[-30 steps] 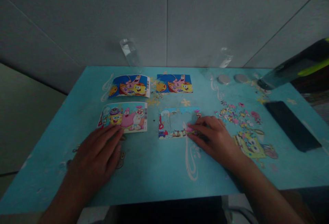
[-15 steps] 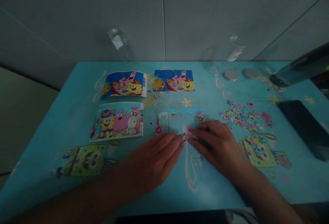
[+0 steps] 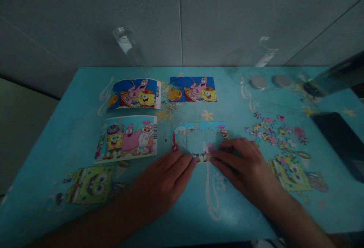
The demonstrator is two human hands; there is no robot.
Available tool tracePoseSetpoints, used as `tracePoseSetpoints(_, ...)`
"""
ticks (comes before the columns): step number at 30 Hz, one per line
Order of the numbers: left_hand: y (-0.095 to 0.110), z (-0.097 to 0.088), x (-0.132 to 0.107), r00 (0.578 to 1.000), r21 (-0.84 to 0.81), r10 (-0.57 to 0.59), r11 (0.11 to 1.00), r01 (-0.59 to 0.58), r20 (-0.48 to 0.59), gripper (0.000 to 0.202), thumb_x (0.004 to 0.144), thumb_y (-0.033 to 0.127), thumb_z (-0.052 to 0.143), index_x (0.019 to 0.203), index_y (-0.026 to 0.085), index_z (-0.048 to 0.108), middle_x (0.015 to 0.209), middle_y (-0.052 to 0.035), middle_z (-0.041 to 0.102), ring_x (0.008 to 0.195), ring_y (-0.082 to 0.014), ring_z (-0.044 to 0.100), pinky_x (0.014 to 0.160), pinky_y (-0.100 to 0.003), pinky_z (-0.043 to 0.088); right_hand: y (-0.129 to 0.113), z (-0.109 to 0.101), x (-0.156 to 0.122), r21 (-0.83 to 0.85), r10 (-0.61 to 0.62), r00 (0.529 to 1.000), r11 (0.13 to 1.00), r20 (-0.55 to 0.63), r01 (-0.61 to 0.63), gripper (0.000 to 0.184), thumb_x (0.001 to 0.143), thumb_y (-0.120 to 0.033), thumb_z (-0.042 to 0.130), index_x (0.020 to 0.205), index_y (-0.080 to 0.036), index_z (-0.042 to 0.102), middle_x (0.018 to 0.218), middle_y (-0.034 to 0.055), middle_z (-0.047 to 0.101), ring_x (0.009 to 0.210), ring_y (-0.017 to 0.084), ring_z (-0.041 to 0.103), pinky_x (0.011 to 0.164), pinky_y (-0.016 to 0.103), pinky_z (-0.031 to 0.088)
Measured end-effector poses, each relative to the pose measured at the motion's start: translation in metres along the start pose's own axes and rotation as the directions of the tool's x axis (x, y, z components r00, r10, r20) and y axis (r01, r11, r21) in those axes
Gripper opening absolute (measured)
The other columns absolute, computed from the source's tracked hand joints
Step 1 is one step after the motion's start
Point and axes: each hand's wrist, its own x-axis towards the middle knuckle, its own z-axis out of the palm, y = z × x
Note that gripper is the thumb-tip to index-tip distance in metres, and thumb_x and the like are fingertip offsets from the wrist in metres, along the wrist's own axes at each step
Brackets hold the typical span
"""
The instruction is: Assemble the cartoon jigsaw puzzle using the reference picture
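Note:
A part-built jigsaw frame (image 3: 196, 136) with a hollow middle lies in the centre of the blue cartoon-printed table (image 3: 182, 202). My left hand (image 3: 162, 181) lies flat, fingers stretched out, its tips touching the frame's lower left edge. My right hand (image 3: 246, 168) rests palm down, fingers spread, tips on the frame's lower right edge. Neither hand holds anything. A scatter of loose puzzle pieces (image 3: 273, 130) lies to the right of my right hand.
Three picture cards lie nearby: one left of the frame (image 3: 126, 138), two behind (image 3: 133, 94) (image 3: 193, 88). Two clear tubes (image 3: 127, 45) (image 3: 264, 52) lean on the wall, two grey lids (image 3: 258, 82) beside them. A dark phone (image 3: 339, 142) and a bottle (image 3: 332, 79) are at the right.
My left hand moved right from below the left picture card to the frame's lower edge. My right hand stayed on the frame's lower right. The view shifted slightly.

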Motion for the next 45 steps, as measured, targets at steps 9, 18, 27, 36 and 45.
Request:
tracePoseSetpoints(9, -0.002, 0.001, 0.000, 1.000, -0.008, 0.007, 1.000, -0.007, 0.023, 0.044, 0.097, 0.013, 0.060, 0.140, 0.007, 0.058, 0.140, -0.0133, 0.058, 0.129, -0.0274, 0.052, 0.116, -0.044, 0.046, -0.001, -0.002, 0.001, 0.032, -0.025, 0.999, 0.999, 0.021, 0.024, 0.016, 0.100, -0.028, 0.064, 0.109, -0.030, 0.077, 0.109, 0.0053, 0.069, 0.098, 0.025, 0.060, 0.082, 0.042, 0.043)
tracePoseSetpoints(18, -0.002, -0.002, 0.000, 1.000, -0.016, 0.021, 1.000, -0.021, 0.001, 0.040, 0.098, 0.009, 0.054, 0.138, 0.005, 0.059, 0.138, -0.0143, 0.059, 0.128, -0.0274, 0.053, 0.115, -0.044, 0.047, 0.003, -0.003, -0.001, 0.038, 0.026, 0.999, 0.999, -0.036, -0.024, 0.020, 0.098, -0.031, 0.067, 0.117, -0.027, 0.074, 0.112, 0.0080, 0.067, 0.102, 0.026, 0.063, 0.088, 0.043, 0.049)
tracePoseSetpoints(27, -0.007, -0.006, 0.001, 0.996, 0.036, -0.069, 0.997, 0.071, -0.049, 0.038, 0.098, 0.017, 0.061, 0.134, 0.007, 0.061, 0.133, -0.0118, 0.063, 0.122, -0.0267, 0.057, 0.108, -0.043, 0.050, 0.004, -0.002, 0.001, -0.024, -0.010, 1.000, 1.000, -0.013, 0.010, 0.019, 0.098, -0.032, 0.066, 0.115, -0.032, 0.077, 0.111, 0.0062, 0.068, 0.101, 0.025, 0.063, 0.087, 0.044, 0.048)
tracePoseSetpoints(36, -0.012, -0.010, 0.001, 0.989, 0.060, -0.136, 0.988, 0.139, -0.054, 0.034, 0.099, 0.025, 0.060, 0.129, 0.009, 0.064, 0.128, -0.0123, 0.067, 0.116, -0.0288, 0.061, 0.104, -0.051, 0.052, 0.004, 0.000, 0.000, -0.107, 0.021, 1.000, 0.994, 0.006, -0.021, 0.049, 0.096, -0.043, 0.068, 0.142, -0.025, 0.061, 0.119, 0.0121, 0.064, 0.109, 0.030, 0.060, 0.093, 0.048, 0.049)
tracePoseSetpoints(45, -0.012, -0.006, 0.001, 0.989, 0.045, -0.137, 0.989, 0.139, -0.048, 0.026, 0.098, 0.017, 0.060, 0.122, 0.012, 0.067, 0.123, -0.0105, 0.068, 0.113, -0.0267, 0.063, 0.100, -0.049, 0.054, 0.001, 0.003, 0.003, -0.091, 0.035, 0.999, 0.995, 0.003, -0.034, 0.037, 0.098, -0.042, 0.067, 0.132, -0.026, 0.068, 0.114, 0.0108, 0.062, 0.107, 0.030, 0.059, 0.092, 0.049, 0.049)
